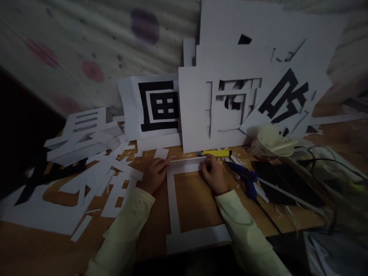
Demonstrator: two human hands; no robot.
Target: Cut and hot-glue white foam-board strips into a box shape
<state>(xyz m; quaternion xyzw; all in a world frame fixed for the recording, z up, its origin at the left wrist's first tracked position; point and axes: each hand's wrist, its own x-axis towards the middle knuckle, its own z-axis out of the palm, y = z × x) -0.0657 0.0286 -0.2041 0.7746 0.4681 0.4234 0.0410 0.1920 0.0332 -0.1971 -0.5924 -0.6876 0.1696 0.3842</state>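
A white foam-board strip (186, 161) stands on edge along the top bar of a flat white C-shaped cutout (173, 203) on the table. My left hand (156, 172) pinches the strip's left end, and my right hand (213, 173) pinches its right end between thumb and fingers. Just beyond my right hand lies a yellow utility knife (217, 153). To its right is a blue glue gun (243, 174) with a glue stick out of its back. A small white piece (161, 153) lies by my left fingertips.
White boards with cut-out characters (195, 126) and a printed black character sheet (159, 105) lean at the back. White cutouts (86, 142) and scraps pile up on the left. A paper tub (267, 142), dark flat panels (284, 182) and cables are on the right.
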